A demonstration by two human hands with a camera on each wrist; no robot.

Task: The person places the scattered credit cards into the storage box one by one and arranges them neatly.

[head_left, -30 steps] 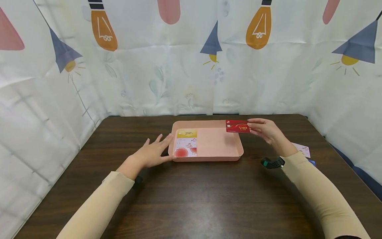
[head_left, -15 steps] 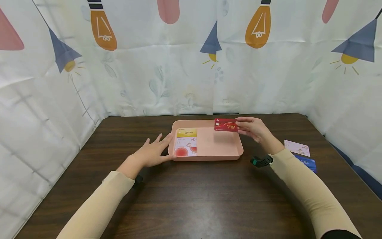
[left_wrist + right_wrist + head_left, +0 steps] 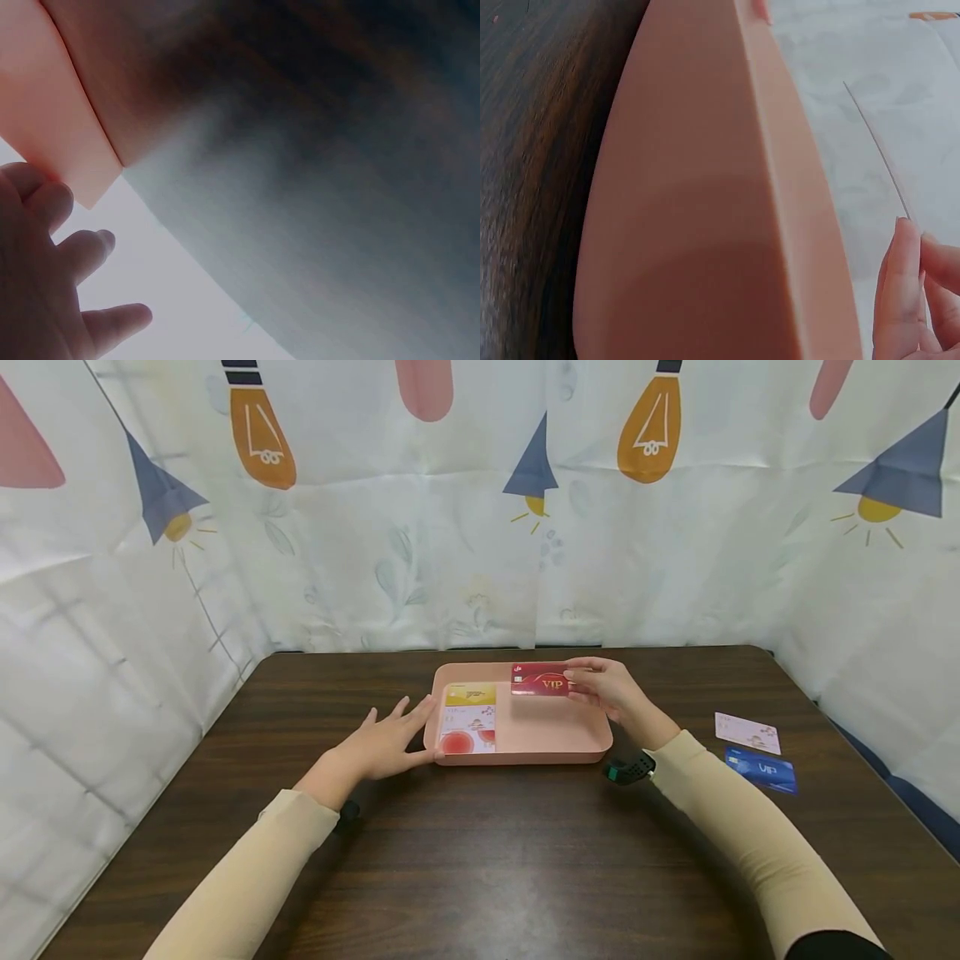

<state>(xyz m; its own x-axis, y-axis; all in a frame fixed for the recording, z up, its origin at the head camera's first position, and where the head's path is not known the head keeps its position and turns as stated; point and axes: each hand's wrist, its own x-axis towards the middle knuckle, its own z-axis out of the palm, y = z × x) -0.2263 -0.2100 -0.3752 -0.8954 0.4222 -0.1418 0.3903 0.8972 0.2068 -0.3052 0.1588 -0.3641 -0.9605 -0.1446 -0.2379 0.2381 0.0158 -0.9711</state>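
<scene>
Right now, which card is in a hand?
The red card with gold VIP lettering: the right hand pinches it over the pink rectangular tray. The blue card and pale pink card lie on the dark wooden table; the others, in the tray.

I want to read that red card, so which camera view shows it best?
The head view: the red card, pinched in the right hand, faces it with its VIP lettering readable. The right wrist view shows the card only edge-on, as a thin line; the left wrist view misses it.
</scene>
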